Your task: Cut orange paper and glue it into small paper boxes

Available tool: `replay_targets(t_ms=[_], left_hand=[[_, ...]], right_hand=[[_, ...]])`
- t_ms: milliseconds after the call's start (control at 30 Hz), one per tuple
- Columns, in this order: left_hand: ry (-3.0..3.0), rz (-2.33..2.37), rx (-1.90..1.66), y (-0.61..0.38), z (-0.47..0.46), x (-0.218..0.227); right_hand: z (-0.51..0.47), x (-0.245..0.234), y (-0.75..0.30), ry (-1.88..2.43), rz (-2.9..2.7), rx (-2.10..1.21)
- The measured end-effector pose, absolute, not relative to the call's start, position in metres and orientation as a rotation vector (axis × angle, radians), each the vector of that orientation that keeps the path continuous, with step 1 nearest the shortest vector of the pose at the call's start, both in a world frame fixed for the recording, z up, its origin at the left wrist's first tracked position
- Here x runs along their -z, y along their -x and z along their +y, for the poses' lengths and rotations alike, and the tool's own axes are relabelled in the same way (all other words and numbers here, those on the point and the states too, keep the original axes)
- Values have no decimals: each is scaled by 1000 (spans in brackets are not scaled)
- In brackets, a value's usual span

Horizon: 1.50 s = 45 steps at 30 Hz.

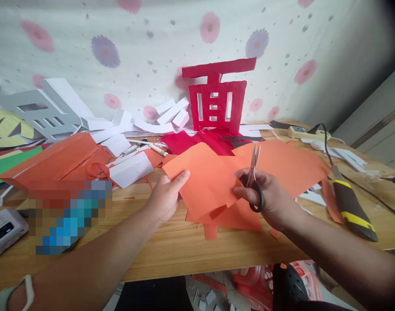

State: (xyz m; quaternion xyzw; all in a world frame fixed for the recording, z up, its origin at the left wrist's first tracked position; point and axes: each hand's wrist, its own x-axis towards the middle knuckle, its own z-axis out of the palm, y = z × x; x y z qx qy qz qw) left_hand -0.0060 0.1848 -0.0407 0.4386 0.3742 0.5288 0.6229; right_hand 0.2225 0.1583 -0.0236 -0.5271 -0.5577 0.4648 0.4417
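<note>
Orange paper [206, 177] L hand [166, 195], scissors [255, 172] R hand [270, 205], red cutout [216, 97] behind.

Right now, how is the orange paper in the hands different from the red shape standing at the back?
The orange paper is a plain sheet; the red shape has slots cut through. The orange paper lies low in the left hand; the red shape stands upright. Both look like paper.

Soft, even daylight — edges warped, top-right corner dark.
</note>
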Motion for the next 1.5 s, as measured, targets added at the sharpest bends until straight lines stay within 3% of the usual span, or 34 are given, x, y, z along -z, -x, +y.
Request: replay_targets(t_ms=[167, 433, 600, 767, 1100, 1500], left_hand=[[-1082, 905, -998, 11, 183, 36], [-1010, 959, -1353, 14, 191, 35], [-891, 947, -1562, 14, 192, 32], [-908, 970, -1607, 14, 189, 33], [-940, 927, -1555, 15, 184, 31], [-982, 745, -1412, 17, 185, 27]], right_hand=[[186, 13, -218, 1207, -1402, -1136], [186, 0, -207, 1182, -1496, -966], [167, 30, -184, 994, -1909, -1236], [190, 18, -177, 830, -2164, -1356], [202, 16, -188, 727, -2046, -1621], [201, 21, -192, 666, -2095, -1657]])
